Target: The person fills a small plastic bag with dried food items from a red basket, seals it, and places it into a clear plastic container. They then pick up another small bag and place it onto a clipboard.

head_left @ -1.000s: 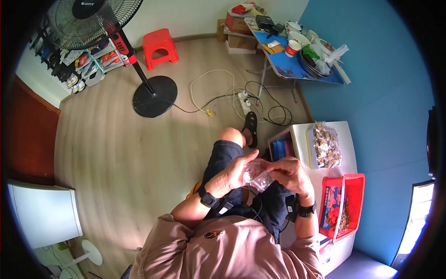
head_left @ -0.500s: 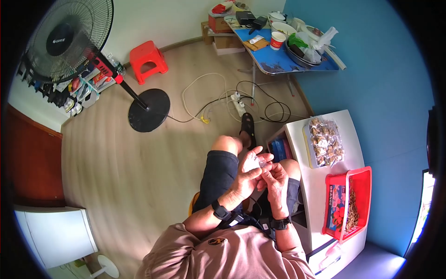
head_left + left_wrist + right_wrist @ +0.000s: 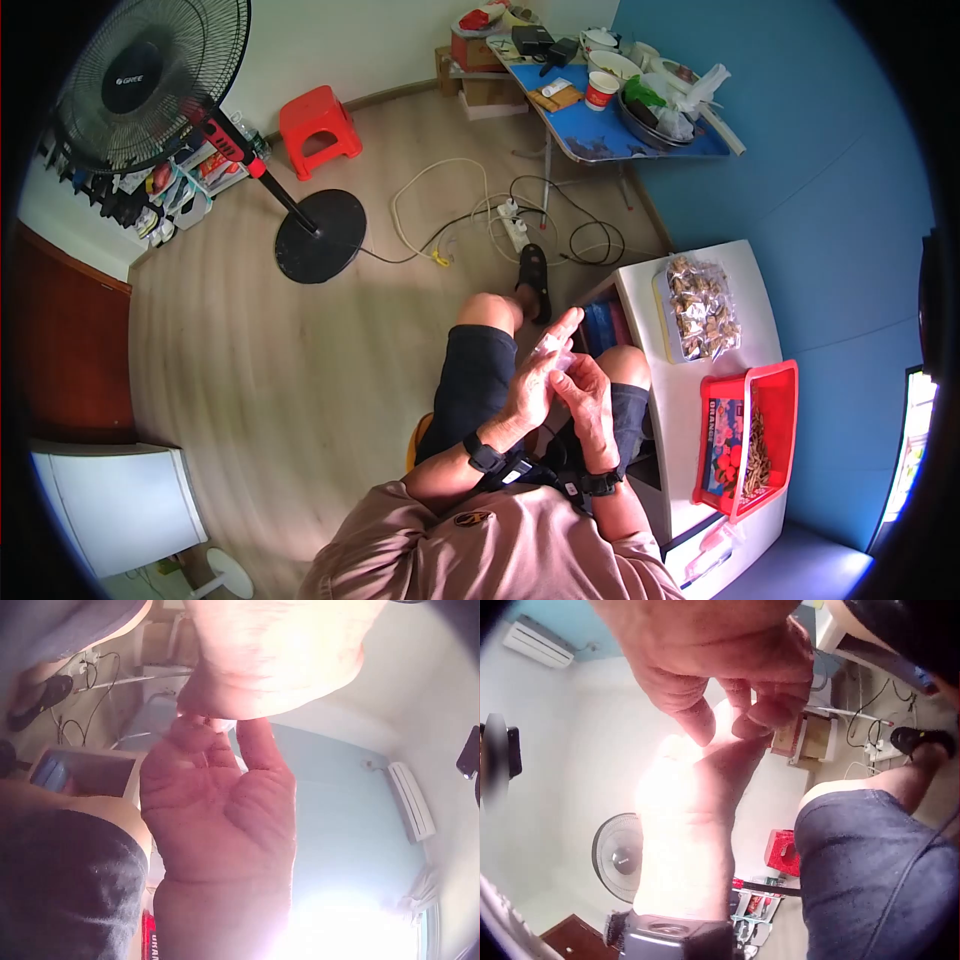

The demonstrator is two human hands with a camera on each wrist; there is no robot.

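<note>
Between the two hands is a small clear plastic bag (image 3: 564, 361), crumpled and mostly covered by fingers. My left hand (image 3: 528, 388) has its fingers stretched out together, with some of the plastic lying against them. From the other side, my right hand (image 3: 588, 398) pinches the bag near the left fingers. In the left wrist view the right palm (image 3: 217, 799) faces the camera, its fingertips hidden behind the left hand. The right wrist view shows the left hand (image 3: 694, 784) washed out by bright light, its fingers behind the right hand's.
On the right, a white cabinet (image 3: 655, 420) bears a tray of wrapped brown pieces (image 3: 703, 308) and a red basket (image 3: 782, 430) with brown sticks. Cables (image 3: 455, 232) and a power strip (image 3: 514, 228) lie on the floor. A standing fan (image 3: 322, 235) and red stool (image 3: 318, 130) are farther off.
The hands have drawn in closer to the body since a second ago, and the view has shifted. Over the last half second the left fingers have come together, and less of the bag shows.
</note>
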